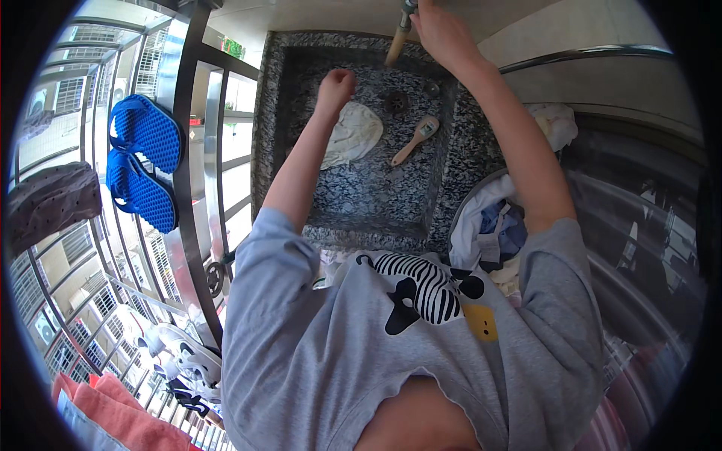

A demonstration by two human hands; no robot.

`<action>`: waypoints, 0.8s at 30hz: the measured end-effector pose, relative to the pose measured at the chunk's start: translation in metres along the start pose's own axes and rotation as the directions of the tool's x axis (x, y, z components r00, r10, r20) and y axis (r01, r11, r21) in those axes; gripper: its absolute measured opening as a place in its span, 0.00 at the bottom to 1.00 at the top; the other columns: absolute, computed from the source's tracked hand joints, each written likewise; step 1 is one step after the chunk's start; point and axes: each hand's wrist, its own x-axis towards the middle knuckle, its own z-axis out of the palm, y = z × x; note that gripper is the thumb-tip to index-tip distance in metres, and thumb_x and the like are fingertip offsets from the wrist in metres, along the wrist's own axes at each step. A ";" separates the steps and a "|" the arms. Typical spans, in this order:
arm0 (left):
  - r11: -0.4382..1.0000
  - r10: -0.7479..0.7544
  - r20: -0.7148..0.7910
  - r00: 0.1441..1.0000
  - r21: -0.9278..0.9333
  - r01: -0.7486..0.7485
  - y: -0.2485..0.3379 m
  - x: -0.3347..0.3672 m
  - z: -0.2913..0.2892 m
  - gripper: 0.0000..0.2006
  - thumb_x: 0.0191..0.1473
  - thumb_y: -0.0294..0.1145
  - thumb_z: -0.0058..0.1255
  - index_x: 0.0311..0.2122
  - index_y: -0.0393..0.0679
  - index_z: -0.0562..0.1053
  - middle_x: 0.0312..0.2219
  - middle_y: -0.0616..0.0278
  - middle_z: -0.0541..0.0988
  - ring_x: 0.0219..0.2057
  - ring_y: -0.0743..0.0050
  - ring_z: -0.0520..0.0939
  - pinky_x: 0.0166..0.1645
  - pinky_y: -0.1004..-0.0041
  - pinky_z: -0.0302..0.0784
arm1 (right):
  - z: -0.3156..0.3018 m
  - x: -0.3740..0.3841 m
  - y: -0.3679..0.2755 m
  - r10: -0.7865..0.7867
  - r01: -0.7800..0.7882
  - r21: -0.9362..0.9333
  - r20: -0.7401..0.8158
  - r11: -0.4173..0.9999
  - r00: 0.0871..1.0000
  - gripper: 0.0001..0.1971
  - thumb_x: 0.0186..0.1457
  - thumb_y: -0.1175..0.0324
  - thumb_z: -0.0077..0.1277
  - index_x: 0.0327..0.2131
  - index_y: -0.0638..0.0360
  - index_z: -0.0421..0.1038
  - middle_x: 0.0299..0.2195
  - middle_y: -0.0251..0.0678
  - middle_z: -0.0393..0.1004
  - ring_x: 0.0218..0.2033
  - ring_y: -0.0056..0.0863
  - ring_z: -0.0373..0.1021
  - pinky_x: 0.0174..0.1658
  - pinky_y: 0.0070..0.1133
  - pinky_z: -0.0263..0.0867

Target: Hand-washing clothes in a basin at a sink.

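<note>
My right hand reaches to the top edge of the view, its fingers against the tap above the stone sink; the fingertips are partly cut off. A tan spout tube hangs down from the tap. My left hand hovers over the left side of the sink, curled into a fist with nothing showing in it. Just beside and below it, a wet cream-white cloth lies on the sink floor. A wooden-handled scrubbing brush rests to the right of the cloth, touched by neither hand.
A drain sits at the sink's far end. On the right, a basin of clothes stands beside the sink, with a white cloth behind it. A metal rail runs along the wall. Blue slippers hang on the window bars at left.
</note>
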 end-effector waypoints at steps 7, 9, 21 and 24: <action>0.998 -0.052 0.159 0.986 -0.030 0.057 -0.076 0.077 0.050 0.10 0.58 0.38 0.50 0.37 0.44 0.76 0.20 0.67 0.72 0.17 0.78 0.70 0.19 0.76 0.63 | -0.001 0.016 0.016 -0.464 0.464 -0.038 -0.157 0.885 0.872 0.15 0.60 0.70 0.45 0.49 0.65 0.65 0.41 0.51 0.74 0.41 0.47 0.72 0.43 0.34 0.68; 0.997 -0.051 0.069 0.996 -0.051 0.055 -0.080 0.071 0.082 0.10 0.58 0.39 0.49 0.36 0.44 0.76 0.18 0.67 0.69 0.14 0.78 0.67 0.17 0.75 0.60 | -0.010 0.017 0.027 -0.492 0.496 0.001 -0.136 0.868 0.860 0.16 0.59 0.70 0.46 0.50 0.63 0.66 0.43 0.50 0.73 0.43 0.47 0.71 0.45 0.33 0.68; 0.655 -0.201 -0.300 0.933 -0.749 -0.100 -0.059 0.039 0.117 0.13 0.60 0.36 0.42 0.42 0.40 0.74 0.25 0.60 0.74 0.20 0.69 0.74 0.21 0.70 0.67 | 0.164 -0.055 0.046 0.232 -0.465 0.852 0.414 0.242 0.880 0.23 0.64 0.53 0.42 0.57 0.55 0.63 0.54 0.38 0.68 0.54 0.29 0.65 0.50 0.33 0.67; 0.901 0.167 -0.431 0.887 -0.299 -0.315 -0.061 0.024 0.139 0.19 0.63 0.42 0.35 0.44 0.37 0.73 0.39 0.54 0.77 0.41 0.65 0.74 0.47 0.66 0.69 | 0.211 -0.039 0.067 0.205 -0.576 0.805 0.593 -0.139 0.779 0.25 0.64 0.53 0.42 0.58 0.58 0.59 0.57 0.43 0.65 0.59 0.40 0.60 0.56 0.42 0.61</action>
